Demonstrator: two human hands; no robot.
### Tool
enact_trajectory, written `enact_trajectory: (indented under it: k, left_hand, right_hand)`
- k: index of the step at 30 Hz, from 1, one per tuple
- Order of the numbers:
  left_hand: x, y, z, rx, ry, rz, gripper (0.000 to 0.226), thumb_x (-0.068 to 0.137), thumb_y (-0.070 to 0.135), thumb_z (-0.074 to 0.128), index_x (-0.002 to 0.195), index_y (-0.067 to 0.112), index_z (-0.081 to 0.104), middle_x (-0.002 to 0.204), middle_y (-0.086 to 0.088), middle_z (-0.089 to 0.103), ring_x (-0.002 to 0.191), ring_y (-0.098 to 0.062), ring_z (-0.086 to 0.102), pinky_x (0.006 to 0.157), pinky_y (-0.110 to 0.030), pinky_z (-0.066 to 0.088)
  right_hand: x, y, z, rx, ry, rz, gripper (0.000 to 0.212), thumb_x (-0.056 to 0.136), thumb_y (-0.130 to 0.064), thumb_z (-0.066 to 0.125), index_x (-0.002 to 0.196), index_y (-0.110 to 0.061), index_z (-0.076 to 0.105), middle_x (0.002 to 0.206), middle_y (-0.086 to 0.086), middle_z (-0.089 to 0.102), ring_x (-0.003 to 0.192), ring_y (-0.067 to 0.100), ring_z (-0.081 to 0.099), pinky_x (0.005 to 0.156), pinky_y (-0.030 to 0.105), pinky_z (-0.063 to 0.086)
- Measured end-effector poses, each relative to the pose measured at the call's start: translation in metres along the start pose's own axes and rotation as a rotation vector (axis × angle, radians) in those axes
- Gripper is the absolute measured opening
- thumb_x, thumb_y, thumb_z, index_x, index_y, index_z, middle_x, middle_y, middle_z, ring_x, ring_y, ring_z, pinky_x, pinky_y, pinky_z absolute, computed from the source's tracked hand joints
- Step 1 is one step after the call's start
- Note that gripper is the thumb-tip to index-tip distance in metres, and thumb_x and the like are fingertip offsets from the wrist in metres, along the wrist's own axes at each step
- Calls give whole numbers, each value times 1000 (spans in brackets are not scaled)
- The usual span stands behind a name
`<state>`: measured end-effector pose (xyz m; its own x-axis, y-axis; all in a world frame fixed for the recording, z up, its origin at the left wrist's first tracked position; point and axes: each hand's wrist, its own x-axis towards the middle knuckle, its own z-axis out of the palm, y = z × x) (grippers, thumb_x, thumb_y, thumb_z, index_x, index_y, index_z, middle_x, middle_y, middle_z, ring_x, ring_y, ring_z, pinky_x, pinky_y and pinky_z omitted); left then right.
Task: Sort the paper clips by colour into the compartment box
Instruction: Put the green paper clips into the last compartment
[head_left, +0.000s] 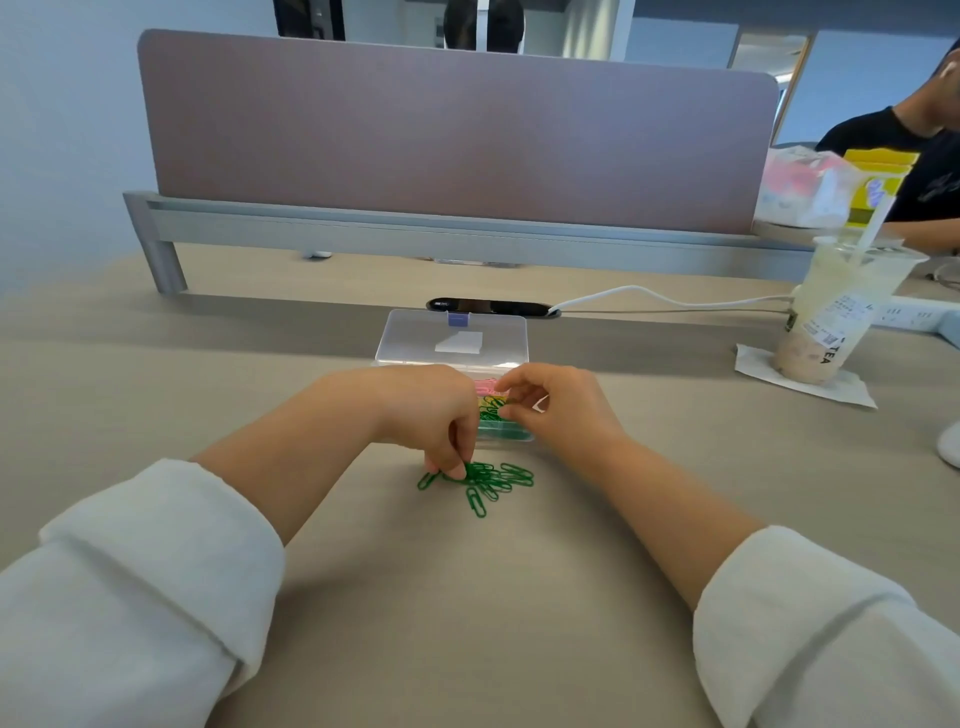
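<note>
A pile of several green paper clips lies on the beige desk just in front of the clear compartment box. The box's lid stands open behind it. Pink, yellow and green clips show in its compartments between my hands. My left hand reaches down to the left end of the pile, its fingertips pinching a green clip. My right hand hovers over the box with curled fingers, pinching a green clip above the green compartment. Much of the box is hidden by both hands.
A bubble tea cup with a straw stands on a napkin at the right. A white cable runs across the desk behind the box. A mauve divider panel closes the back. Another person sits at the far right.
</note>
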<state>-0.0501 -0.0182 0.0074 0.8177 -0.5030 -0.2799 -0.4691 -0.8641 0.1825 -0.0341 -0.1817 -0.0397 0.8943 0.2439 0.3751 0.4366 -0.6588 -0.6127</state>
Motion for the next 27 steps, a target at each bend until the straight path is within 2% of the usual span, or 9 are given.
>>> enact_trajectory:
  k: [4, 6, 8, 10, 13, 15, 21, 27]
  left_hand:
    - [-1, -5, -1, -85, 23, 0, 10, 78, 25, 72, 87, 20, 73, 59, 17, 63, 56, 9, 57, 62, -9, 45]
    - [-2, -8, -3, -117, 56, 0, 9, 79, 26, 71, 86, 22, 72, 64, 15, 66, 58, 9, 58, 64, -9, 45]
    - [-1, -9, -4, -140, 122, -5, 6, 80, 28, 70, 84, 24, 72, 66, 12, 69, 60, 6, 60, 63, -11, 44]
    - [4, -9, -3, -127, 265, -27, 10, 81, 28, 68, 88, 23, 73, 75, 8, 71, 64, 1, 59, 63, -13, 43]
    - [15, -8, 6, -13, 547, -70, 19, 84, 32, 64, 97, 20, 72, 89, 6, 70, 72, -4, 52, 67, -18, 41]
    - [22, -7, 14, 17, 621, -74, 22, 86, 33, 62, 101, 21, 71, 94, 5, 70, 73, -6, 49, 71, -21, 41]
    - [26, -10, 23, 0, 539, -46, 25, 88, 32, 59, 107, 20, 70, 98, -3, 63, 78, -11, 44, 75, -27, 39]
    - [23, -9, 22, 2, 469, -14, 28, 94, 28, 49, 113, 16, 67, 99, -4, 62, 93, -19, 54, 74, -23, 36]
  right_hand:
    - [1, 7, -1, -35, -18, 5, 9, 80, -13, 71, 88, -13, 74, 78, -5, 65, 71, 8, 54, 62, 4, 37]
    - [2, 9, -1, -48, -32, -10, 12, 82, -16, 69, 91, -11, 75, 86, -2, 69, 75, 9, 55, 67, 12, 41]
    - [2, 9, -2, -82, -21, -30, 16, 86, -20, 65, 96, -11, 74, 93, 2, 68, 77, 11, 54, 70, 18, 39]
    - [1, 10, -5, -79, 19, -31, 19, 90, -21, 59, 99, -10, 72, 95, 2, 65, 78, 10, 52, 67, 15, 34]
    - [0, 12, -10, -68, 53, 13, 21, 92, -24, 55, 100, -11, 70, 97, 1, 65, 80, 10, 51, 67, 15, 34]
    - [-1, 15, -12, -46, 53, 40, 20, 93, -23, 54, 99, -12, 70, 98, 2, 67, 82, 12, 54, 72, 19, 36]
    - [-3, 14, -12, -19, 65, 45, 19, 91, -23, 56, 95, -12, 71, 90, 1, 68, 78, 13, 55, 69, 20, 38]
    - [-3, 10, -17, -86, 98, -26, 16, 90, -22, 58, 92, -13, 71, 80, -6, 60, 66, 4, 47, 59, 5, 33]
